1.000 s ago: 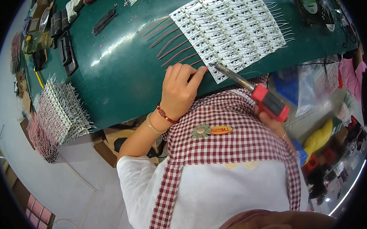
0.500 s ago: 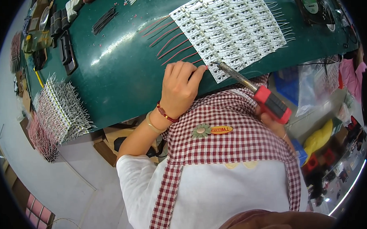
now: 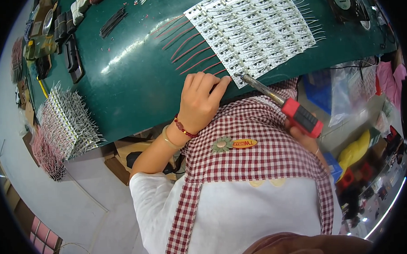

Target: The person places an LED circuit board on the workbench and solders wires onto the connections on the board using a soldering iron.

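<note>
A white panel of joined circuit boards (image 3: 254, 33) lies on the green table, with white wires across it and a row of red wires (image 3: 187, 52) along its left edge. My left hand (image 3: 200, 98) is closed at the panel's near left corner, its thumb and index finger pinching the end of a red wire. In my right hand (image 3: 302, 140) is a soldering iron (image 3: 302, 117) with a red and black handle. The iron's tip reaches that same corner, close to the pinched wire; whether it touches a pad is too small to tell.
Left of the panel, a bundle of black wires (image 3: 113, 22) and a black tool-like item (image 3: 73, 59) lie on the green table (image 3: 135, 89). A stack of wired boards (image 3: 69, 120) sits at the left edge. At the far right stands a black fan-like device (image 3: 345, 3).
The panel and its red wires have shifted slightly left and away from me. My left hand has barely moved, and the iron's tip remains at the near corner.
</note>
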The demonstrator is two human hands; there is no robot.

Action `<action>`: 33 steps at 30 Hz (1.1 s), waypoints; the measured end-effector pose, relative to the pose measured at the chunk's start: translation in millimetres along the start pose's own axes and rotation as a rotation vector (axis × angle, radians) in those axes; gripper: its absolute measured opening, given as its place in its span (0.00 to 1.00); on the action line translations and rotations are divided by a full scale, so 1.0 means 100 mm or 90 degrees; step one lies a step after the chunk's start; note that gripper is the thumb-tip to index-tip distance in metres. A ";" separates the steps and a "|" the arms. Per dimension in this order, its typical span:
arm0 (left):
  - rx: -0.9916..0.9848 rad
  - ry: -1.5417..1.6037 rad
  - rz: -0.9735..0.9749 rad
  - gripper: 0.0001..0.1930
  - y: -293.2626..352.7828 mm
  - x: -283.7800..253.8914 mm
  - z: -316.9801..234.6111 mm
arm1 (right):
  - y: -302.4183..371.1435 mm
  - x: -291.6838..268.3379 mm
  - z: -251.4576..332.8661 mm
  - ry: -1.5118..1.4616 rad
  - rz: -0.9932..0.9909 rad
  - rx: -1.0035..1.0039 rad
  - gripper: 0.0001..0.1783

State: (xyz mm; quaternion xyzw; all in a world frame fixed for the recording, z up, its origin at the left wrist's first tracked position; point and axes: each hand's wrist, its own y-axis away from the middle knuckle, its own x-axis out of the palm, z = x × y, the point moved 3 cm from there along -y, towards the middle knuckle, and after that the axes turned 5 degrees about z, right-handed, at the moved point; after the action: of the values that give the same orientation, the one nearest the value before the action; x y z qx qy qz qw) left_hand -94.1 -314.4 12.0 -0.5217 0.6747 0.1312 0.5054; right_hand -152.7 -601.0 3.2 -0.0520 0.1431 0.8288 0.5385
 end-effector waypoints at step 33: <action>0.034 0.017 -0.008 0.17 0.05 0.06 -0.10 | 0.14 0.00 0.02 -0.085 -0.031 0.040 0.14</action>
State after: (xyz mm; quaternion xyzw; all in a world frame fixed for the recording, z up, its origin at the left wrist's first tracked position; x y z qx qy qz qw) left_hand -103.1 -323.0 10.2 -0.5139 0.6814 0.1033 0.5108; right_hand -165.7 -605.5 8.0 0.0165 0.1315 0.8122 0.5682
